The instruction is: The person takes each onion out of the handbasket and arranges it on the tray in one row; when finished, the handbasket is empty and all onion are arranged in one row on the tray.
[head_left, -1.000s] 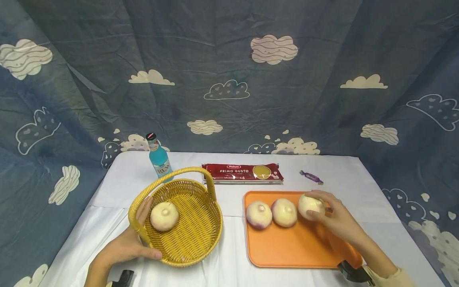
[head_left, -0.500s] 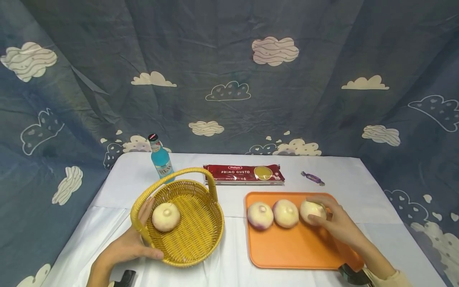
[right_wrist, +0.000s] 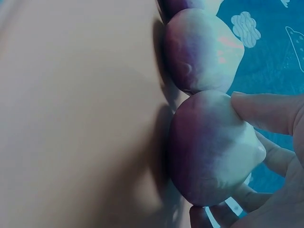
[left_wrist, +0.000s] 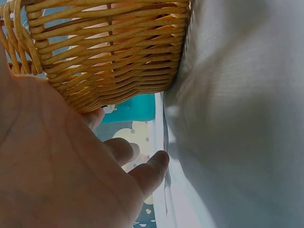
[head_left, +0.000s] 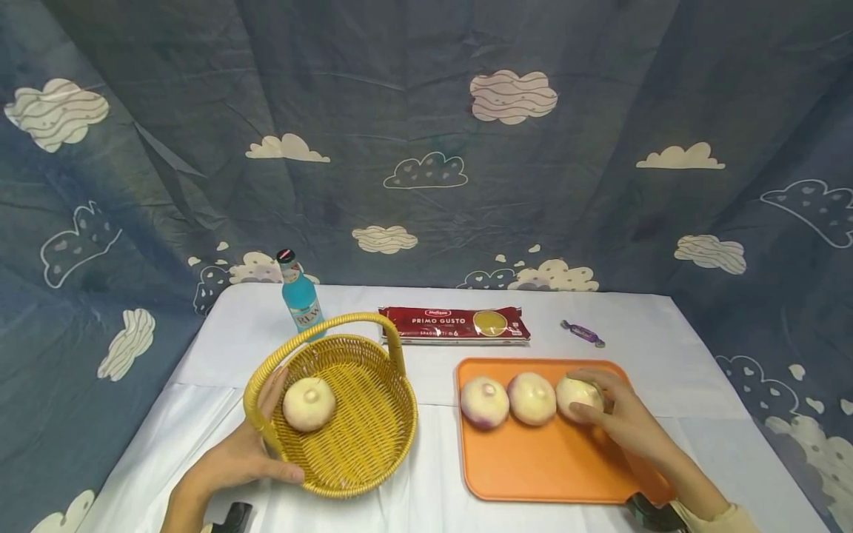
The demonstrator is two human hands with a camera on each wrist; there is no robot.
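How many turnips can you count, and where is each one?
4. One turnip lies in the yellow basket; the left turnip, middle turnip and right turnip form a row on the orange tray, the right one gripped by the right hand. None seems hidden.

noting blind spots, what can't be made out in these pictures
Head: lettering on the candy, too small; part of the bottle's lower end, hidden by the basket's handle.
Left wrist: much of the basket, cut off by the top edge.
Right wrist: the farthest turnip, mostly cut off by the top edge; part of the right hand, by the right edge.
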